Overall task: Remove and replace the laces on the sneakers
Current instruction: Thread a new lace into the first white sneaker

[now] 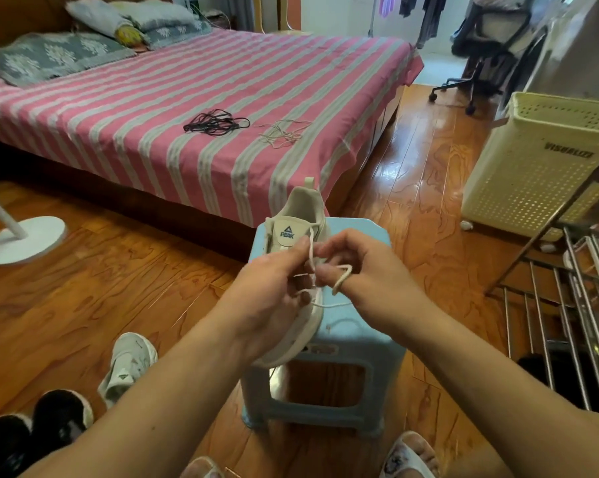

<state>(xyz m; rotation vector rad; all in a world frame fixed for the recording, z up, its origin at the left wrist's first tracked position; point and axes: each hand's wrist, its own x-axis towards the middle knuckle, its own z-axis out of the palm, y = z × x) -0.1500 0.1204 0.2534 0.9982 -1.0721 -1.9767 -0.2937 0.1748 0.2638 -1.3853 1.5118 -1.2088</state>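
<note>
A cream sneaker (301, 215) with a blue logo on its tongue lies on a light blue plastic stool (360, 339). My left hand (270, 291) and my right hand (363, 270) meet over its lace area. Both pinch the cream lace (341, 281), which loops around a finger of my right hand and trails over the stool top. A second pale sneaker (129, 363) lies on the floor at lower left. On the striped bed (125, 98) lie a bundle of black laces (217, 123) and a loose cream lace (284, 132).
A pair of black shoes (32, 432) sits at the bottom left. A white fan base (24, 238) stands on the left floor. To the right stand a cream laundry basket (539, 160) and a metal rack (567, 305). An office chair (481, 56) is at the back.
</note>
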